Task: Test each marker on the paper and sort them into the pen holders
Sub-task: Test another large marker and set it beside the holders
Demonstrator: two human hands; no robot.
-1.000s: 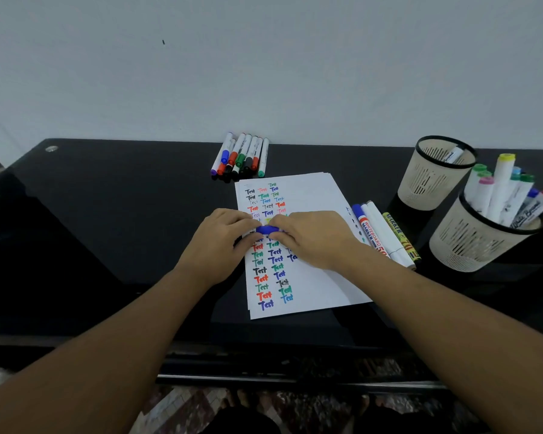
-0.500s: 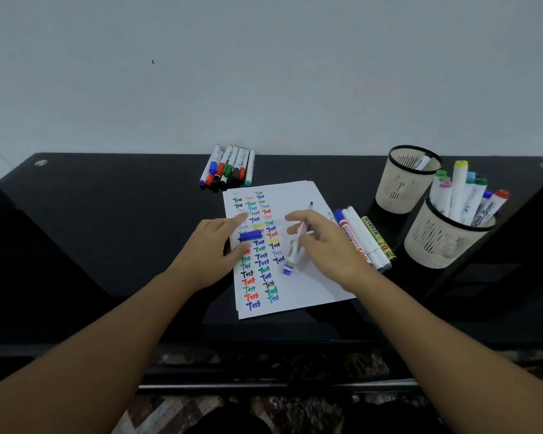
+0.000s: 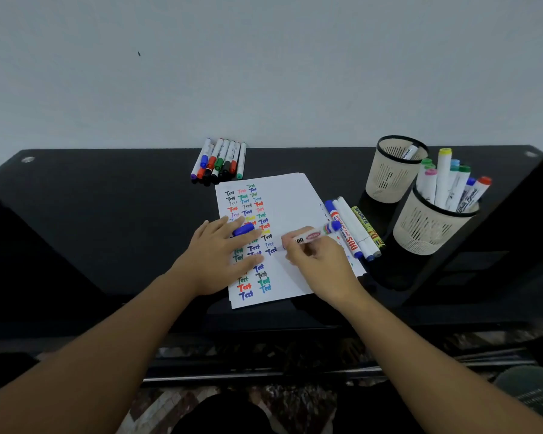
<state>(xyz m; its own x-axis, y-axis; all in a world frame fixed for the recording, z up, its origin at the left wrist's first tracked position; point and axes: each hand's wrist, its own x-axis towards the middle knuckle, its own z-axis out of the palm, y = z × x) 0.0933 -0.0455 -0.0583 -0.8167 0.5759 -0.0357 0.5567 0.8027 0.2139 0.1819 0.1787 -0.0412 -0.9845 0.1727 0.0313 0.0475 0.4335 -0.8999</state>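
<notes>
My right hand (image 3: 318,263) grips an uncapped blue whiteboard marker (image 3: 314,236), its tip down on the white paper (image 3: 290,202) beside columns of coloured "Test" words. My left hand (image 3: 215,256) rests on the paper's left side and pinches the blue cap (image 3: 243,229) between its fingers. Several thin markers (image 3: 220,161) lie in a bunch at the table's back. Three thicker markers (image 3: 353,228) lie right of the paper. The near pen holder (image 3: 427,230) is full of markers; the far pen holder (image 3: 389,173) shows one marker inside.
All of this sits on a black glossy table (image 3: 107,220) against a pale wall (image 3: 264,64). The two beige mesh holders stand close together at the right. The table's front edge (image 3: 264,327) runs just below my forearms.
My hands pulled the blue cap off the marker. The right hand turned the marker and brought its tip down to the paper; the left hand kept the cap and settled on the sheet.
</notes>
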